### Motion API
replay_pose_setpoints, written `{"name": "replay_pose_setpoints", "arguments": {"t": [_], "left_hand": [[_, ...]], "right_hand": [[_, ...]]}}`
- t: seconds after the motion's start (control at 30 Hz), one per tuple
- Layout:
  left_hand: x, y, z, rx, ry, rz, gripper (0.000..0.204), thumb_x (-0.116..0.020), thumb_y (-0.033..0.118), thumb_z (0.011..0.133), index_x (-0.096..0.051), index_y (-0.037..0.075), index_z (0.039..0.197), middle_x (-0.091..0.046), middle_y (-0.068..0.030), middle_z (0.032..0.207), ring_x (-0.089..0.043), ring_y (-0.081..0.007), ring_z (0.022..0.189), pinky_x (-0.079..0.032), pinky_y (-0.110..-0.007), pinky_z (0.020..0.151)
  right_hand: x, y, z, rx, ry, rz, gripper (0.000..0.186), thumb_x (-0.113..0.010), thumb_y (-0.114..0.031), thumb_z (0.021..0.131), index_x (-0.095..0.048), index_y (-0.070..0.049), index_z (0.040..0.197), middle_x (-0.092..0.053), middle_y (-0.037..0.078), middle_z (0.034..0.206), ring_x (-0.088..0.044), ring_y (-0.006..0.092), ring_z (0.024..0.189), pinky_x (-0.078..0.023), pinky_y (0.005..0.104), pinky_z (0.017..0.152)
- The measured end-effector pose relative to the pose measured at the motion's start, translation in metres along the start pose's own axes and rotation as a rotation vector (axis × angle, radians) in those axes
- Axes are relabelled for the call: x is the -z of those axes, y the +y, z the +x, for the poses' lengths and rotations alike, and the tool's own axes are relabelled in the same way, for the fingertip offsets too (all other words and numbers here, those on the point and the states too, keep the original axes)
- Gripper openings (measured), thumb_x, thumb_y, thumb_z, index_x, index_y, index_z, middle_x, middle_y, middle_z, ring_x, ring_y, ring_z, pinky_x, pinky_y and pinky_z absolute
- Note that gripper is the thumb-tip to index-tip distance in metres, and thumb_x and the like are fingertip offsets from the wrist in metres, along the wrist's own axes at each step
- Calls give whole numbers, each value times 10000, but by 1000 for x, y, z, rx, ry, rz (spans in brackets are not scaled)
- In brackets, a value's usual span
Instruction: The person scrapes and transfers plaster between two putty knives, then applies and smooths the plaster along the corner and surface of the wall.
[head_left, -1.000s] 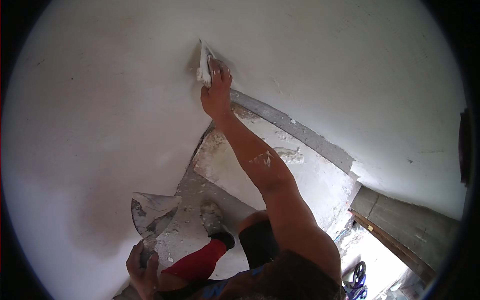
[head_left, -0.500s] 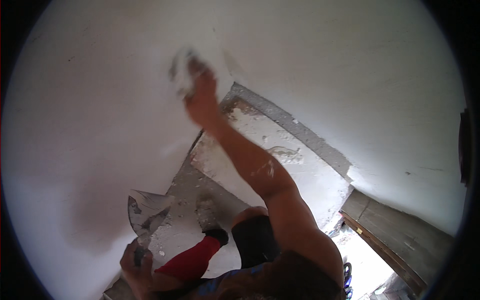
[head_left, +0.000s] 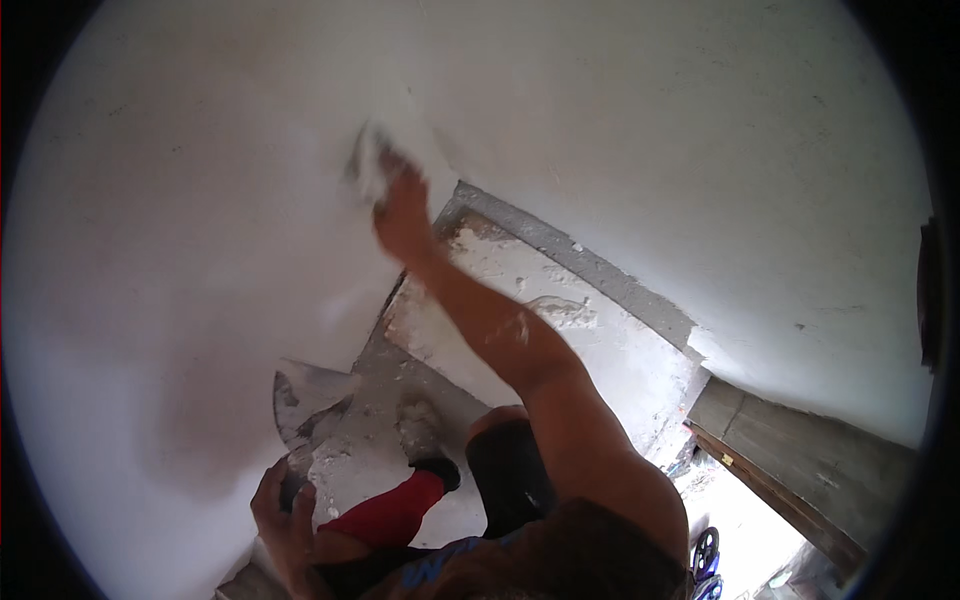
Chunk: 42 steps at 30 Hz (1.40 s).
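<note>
My right hand (head_left: pixel 402 205), arm stretched up and slightly motion-blurred, grips a putty-smeared scraper (head_left: pixel 370 160) against the pale plastered wall (head_left: pixel 230 230) near the corner. My left hand (head_left: pixel 285 515), low at the left, is closed round the handle of a wide metal putty knife (head_left: pixel 310 400) with grey smears on its blade, held upward. Beneath my right arm lies a white, putty-crusted board or slab (head_left: pixel 630 370) with a lump of putty (head_left: pixel 560 311) on it.
My red-sleeved leg (head_left: pixel 385 515) and dark shoe stand on the dusty grey floor (head_left: pixel 420 380). The right wall (head_left: pixel 760 200) meets a bare concrete strip (head_left: pixel 800 460) with a wooden plank (head_left: pixel 750 475). A blue-and-black wheeled object (head_left: pixel 707 565) sits at the bottom right.
My right hand and scraper have moved left and downward from the corner onto the left wall. My left hand's putty knife has shifted slightly, still held low.
</note>
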<state>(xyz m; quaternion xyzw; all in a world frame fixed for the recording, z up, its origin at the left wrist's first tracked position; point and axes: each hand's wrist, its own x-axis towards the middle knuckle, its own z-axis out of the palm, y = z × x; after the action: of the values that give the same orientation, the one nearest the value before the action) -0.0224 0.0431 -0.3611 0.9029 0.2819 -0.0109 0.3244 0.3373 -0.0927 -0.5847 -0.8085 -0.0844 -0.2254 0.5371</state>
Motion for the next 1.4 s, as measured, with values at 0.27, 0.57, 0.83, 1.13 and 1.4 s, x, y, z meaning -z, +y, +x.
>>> {"name": "replay_pose_setpoints", "arguments": {"t": [0.27,0.57,0.83,1.13,1.4], "left_hand": [[1,-12,7,-5,-70,13,465,-633,67,772,-570,-83,1208,-632,-83,969,-570,-146,845,-475,-272,778],[2,-30,-5,137,-28,35,462,-660,78,763,-588,-83,1189,-652,-130,1040,-614,-190,931,-486,-312,855],[14,-44,-8,26,-120,111,357,-641,79,901,-593,-70,1222,-603,-14,879,-502,-93,756,-404,-208,662],[21,-27,6,-85,-199,171,379,-592,7,913,-544,-90,1276,-660,-89,1076,-600,-134,946,-467,-236,840],[15,-63,-17,78,13,39,496,-654,7,818,-531,-86,1289,-616,-154,1150,-609,-195,981,-495,-308,874]], "right_hand": [[19,89,-84,-252,-44,29,771,-592,41,762,-365,-128,1479,-401,212,1430,-343,421,1340,-311,487,1122],[-24,153,-41,-193,83,-23,799,-620,28,763,-351,-170,1488,-337,254,1445,-363,487,1267,-317,559,1084],[-8,124,-28,-622,-66,389,693,-612,24,750,-429,-91,1408,-456,199,1398,-405,405,1326,-320,463,1118],[-11,111,-96,-556,-96,439,678,-549,43,786,-394,-80,1434,-502,199,1372,-459,366,1305,-352,420,1102],[-16,129,-61,-486,-35,420,552,-537,0,795,-453,1,1340,-599,162,1193,-563,302,1135,-440,370,976]]}}
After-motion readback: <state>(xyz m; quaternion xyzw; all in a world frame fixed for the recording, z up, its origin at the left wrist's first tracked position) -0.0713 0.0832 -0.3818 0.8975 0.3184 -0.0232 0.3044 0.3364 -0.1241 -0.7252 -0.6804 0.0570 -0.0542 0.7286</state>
